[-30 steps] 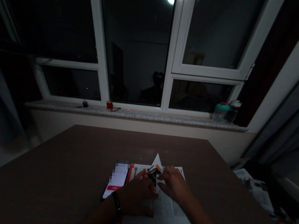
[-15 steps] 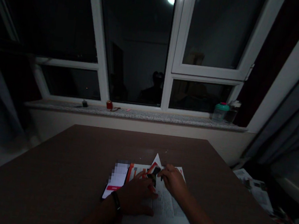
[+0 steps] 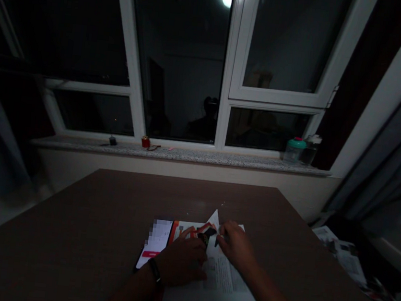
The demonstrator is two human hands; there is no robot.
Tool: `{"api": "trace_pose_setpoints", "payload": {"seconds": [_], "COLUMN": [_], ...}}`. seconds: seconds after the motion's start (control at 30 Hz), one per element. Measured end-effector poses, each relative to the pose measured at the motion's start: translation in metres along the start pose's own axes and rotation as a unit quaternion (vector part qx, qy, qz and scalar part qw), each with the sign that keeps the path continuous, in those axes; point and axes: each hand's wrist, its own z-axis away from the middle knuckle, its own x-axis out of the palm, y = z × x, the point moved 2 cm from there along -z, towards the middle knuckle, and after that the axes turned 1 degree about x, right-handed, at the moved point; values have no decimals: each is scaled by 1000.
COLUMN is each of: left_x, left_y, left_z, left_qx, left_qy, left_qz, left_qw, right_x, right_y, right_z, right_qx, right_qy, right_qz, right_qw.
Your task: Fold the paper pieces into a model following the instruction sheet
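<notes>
Left hand: The left hand point(image 3: 182, 262) is resting palm-down on a printed paper sheet point(image 3: 221, 283), fingers half curled; any grip cannot be confirmed. A black wristband point(image 3: 155, 271) is circling the wrist.

Right hand: The right hand point(image 3: 236, 246) is reaching in from the right, fingers slightly spread and angled down; any grip cannot be confirmed.

Item between hands: A small dark piece point(image 3: 205, 238) is lying on the sheet, just beside the left fingertips and near the right fingertips. Its exact kind is too dark to tell.

Sheet: A pointed white paper flap point(image 3: 214, 219) is rising at the far edge, between the hands and the window.

Adjacent: A smartphone point(image 3: 154, 242) is lying lit at the sheet's left edge, on a brown table point(image 3: 67, 237).

Beyond: Two bottles point(image 3: 298, 151) are standing on a stone windowsill point(image 3: 185, 156).
</notes>
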Motion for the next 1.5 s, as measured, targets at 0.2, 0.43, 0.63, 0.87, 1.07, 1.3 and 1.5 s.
{"api": "trace_pose_setpoints", "payload": {"seconds": [0.2, 0.43, 0.63, 0.87, 1.07, 1.3, 1.5], "left_x": [2, 6, 4, -8, 2, 7, 5], "left_y": [1, 3, 6, -3, -16, -17, -18], "left_z": [1, 2, -2, -6, -2, -4, -8], "left_qx": [6, 17, 24, -180, -205, -230, -258], "left_qy": [-3, -21, 6, 197, 176, 119, 105], "left_qz": [0, 9, -2, -33, -26, -50, -79], "left_qw": [1000, 1000, 1000, 963, 963, 965, 957], "right_x": [3, 8, 4, 3, 4, 5, 3], "right_y": [-1, -8, -18, -20, -25, -29, -34], "right_z": [0, 2, 5, 7, 9, 11, 11], "right_qx": [-20, -119, -164, -201, -205, -198, -203], "right_qy": [-10, -64, -119, -134, -137, -146, -151], "right_qz": [27, -15, -34, -80, -109, -92, -85], "right_qw": [999, 991, 979, 967, 963, 965, 964]}}
